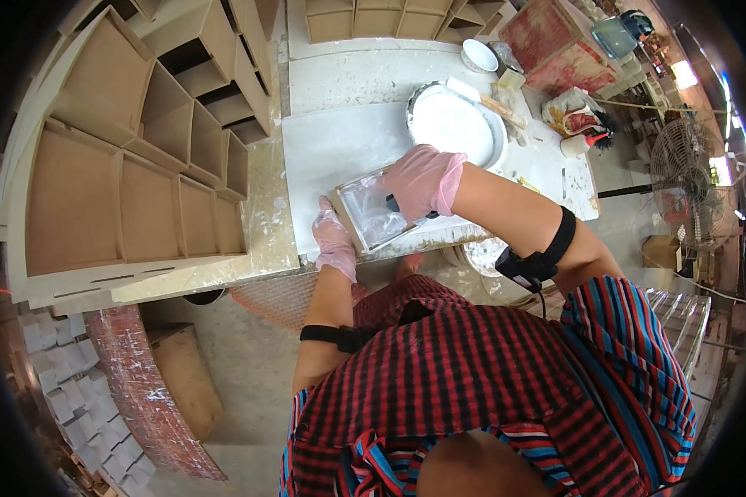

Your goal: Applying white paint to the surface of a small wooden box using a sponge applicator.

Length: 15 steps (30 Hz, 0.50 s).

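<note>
A small shallow open box (350, 218) with brown outer walls and a whitish, shiny inside lies tilted near the table's front edge. My left hand (335, 235), in a thin pink glove, grips its left side, fingers along the wall. Over the box's right part is my right hand (423, 183), also gloved in pink, with its fingers curled down. Dark bits of something show beside those fingers, but the hand hides most of it. Just beyond, a round tub of white paste or paint (452, 124) has a wooden-handled brush (493, 105) across its rim.
Brown board boxes with compartments (157, 199) are stacked at the left. More compartment boxes (381, 21) stand at the back. A white bowl (479, 55), a red-stained crate (551, 41) and a red-tipped bottle (578, 147) are at the right. A fan (688, 182) stands beyond the table.
</note>
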Each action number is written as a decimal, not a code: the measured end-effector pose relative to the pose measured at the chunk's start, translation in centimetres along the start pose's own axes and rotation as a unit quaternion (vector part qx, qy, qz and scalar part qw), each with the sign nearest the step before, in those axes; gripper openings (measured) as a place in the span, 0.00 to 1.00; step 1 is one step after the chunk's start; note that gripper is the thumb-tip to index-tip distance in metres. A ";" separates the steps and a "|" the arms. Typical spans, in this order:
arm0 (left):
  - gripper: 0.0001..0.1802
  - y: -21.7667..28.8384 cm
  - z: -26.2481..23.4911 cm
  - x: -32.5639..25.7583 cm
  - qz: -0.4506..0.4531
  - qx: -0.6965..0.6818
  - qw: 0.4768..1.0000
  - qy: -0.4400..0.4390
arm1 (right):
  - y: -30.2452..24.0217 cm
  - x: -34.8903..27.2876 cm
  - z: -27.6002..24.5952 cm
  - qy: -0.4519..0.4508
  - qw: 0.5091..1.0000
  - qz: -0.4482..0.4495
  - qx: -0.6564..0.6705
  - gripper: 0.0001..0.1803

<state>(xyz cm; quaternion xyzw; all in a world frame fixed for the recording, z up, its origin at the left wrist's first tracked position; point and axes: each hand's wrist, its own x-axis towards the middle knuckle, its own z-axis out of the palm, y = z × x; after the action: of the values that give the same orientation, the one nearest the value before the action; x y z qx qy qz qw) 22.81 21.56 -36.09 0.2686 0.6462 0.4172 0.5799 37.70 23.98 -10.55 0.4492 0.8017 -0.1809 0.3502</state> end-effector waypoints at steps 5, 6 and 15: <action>0.36 -0.6 0.2 0.6 0.019 0.026 0.999 0.015 | 1.4 -0.6 1.1 -0.006 0.998 0.054 -0.025 0.40; 0.36 -0.9 0.3 0.8 0.009 0.007 1.000 0.018 | 1.4 -0.7 1.3 -0.002 0.998 0.054 -0.029 0.40; 0.33 3.5 1.3 -2.2 -0.030 -0.063 0.997 0.029 | 0.9 -2.7 4.6 0.131 0.988 0.009 -0.083 0.26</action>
<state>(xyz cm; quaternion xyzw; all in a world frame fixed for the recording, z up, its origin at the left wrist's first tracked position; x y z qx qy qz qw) 24.04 21.81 -31.95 0.2003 0.6427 0.4471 0.5889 41.26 20.06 -11.79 0.4453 0.8491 -0.0503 0.2798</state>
